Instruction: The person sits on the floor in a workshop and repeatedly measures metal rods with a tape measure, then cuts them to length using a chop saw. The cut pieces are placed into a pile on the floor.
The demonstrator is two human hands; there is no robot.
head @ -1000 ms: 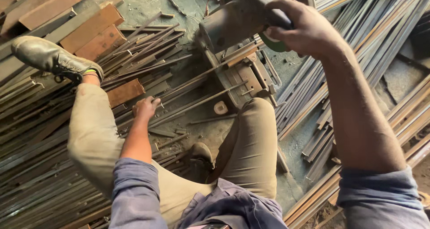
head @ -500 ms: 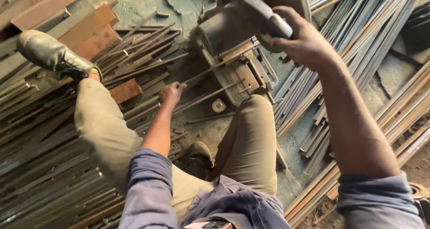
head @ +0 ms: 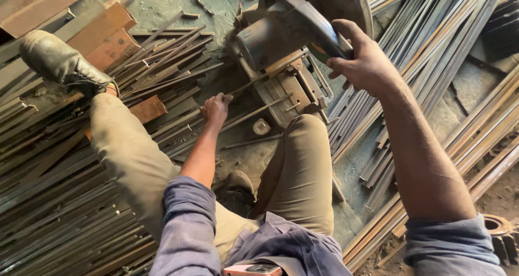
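Your left hand (head: 215,107) has slid forward since a second ago; back then it hung over the loose bars, now its fingers are curled shut around a thin steel rod (head: 254,112) lying across the chop saw's base (head: 284,95). Your right hand (head: 361,65) still wraps the saw handle (head: 324,35), fingers closed tight.

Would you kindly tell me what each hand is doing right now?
Left hand: closed on a thin dark metal rod.
Right hand: closed on the grey chop saw's handle.
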